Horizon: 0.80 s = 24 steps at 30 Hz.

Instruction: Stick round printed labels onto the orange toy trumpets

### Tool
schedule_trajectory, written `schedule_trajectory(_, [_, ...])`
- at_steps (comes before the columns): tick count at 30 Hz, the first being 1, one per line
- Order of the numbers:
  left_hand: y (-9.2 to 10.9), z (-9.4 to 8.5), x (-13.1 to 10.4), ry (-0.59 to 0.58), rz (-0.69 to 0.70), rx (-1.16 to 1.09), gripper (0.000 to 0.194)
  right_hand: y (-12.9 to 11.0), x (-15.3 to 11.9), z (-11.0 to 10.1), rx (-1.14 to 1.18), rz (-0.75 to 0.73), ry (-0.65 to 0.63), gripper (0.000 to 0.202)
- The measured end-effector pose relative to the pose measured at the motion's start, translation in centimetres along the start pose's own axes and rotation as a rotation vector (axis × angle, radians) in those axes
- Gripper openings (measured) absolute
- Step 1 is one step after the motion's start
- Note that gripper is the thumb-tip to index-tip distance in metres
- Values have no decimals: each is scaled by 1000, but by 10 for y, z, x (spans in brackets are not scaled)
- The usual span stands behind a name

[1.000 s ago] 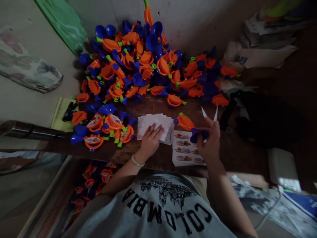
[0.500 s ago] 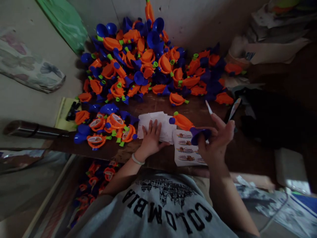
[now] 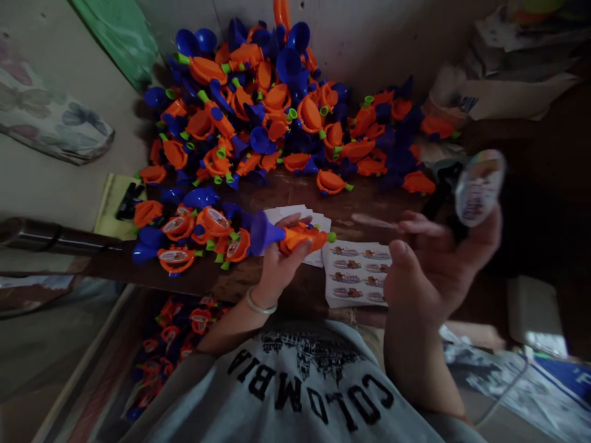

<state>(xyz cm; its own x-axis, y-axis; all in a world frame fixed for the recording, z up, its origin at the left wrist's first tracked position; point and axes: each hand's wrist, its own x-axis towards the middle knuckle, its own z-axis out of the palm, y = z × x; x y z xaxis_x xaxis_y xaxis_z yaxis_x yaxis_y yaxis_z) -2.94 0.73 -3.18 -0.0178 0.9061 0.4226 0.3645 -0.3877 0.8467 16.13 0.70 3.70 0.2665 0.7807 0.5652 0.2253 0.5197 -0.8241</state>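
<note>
My left hand [image 3: 282,264] is wrapped round an orange and blue toy horn [image 3: 302,238], its blue bell pointing left and its green tip right. My right hand [image 3: 434,264] is raised at the right with fingers spread. An oval sticker [image 3: 480,186] clings to one of its fingertips, and a blurred pale sticker [image 3: 373,221] is at another. Below and between the hands lies a sheet of oval stickers [image 3: 353,277]. White papers [image 3: 318,257] are partly hidden behind the horn and my left hand.
A large heap of horns [image 3: 277,98] fills the back of the brown table [image 3: 286,195]. Horns with stickers [image 3: 217,221] lie at the left, beside a dark cylindrical rod [image 3: 60,239]. More horns are below the table edge. Dark cloth lies at the right.
The horn has passed from my right hand to my left, which has lifted off the white papers. My right hand has opened and turned, showing the oval sticker's printed face.
</note>
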Motion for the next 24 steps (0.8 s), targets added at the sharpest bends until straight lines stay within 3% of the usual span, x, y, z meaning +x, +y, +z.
schedule_trajectory(3, [14, 2, -1, -87, -160, -220, 50, 9, -6, 11, 160, 152, -92, 75])
schedule_trajectory(6, [26, 4, -2, -140, -233, -425, 55, 15, -17, 25, 289, 219, -121, 77])
schedule_trajectory(9, [34, 7, -4, -17, -288, -752, 49, 16, -24, 35, 359, 247, -107, 78])
schedule_trajectory(12, [38, 9, -7, 85, -331, -963, 60, 13, -25, 39, 379, 246, -100, 81])
schedule_trajectory(24, [30, 12, -11, 27, -219, -886, 60, 13, -23, 40, 321, 225, -115, 80])
